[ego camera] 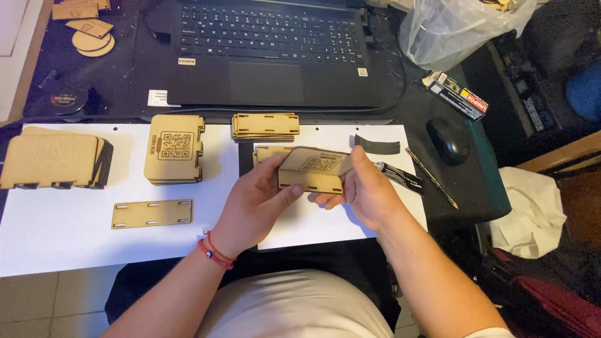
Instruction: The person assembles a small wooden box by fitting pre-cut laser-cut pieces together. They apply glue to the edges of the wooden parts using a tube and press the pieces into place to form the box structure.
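Seen from above at the bottom of the frame, a person's forearms reach up to mid-frame, where the left hand and right hand grip a small laser-cut wooden box, fingers closed round its ends, above white paper on the surface. A flat slotted wooden panel lies lower left; stacked engraved panels sit centre left; a black laptop fills the top; a glue tube lies just right of the hands.
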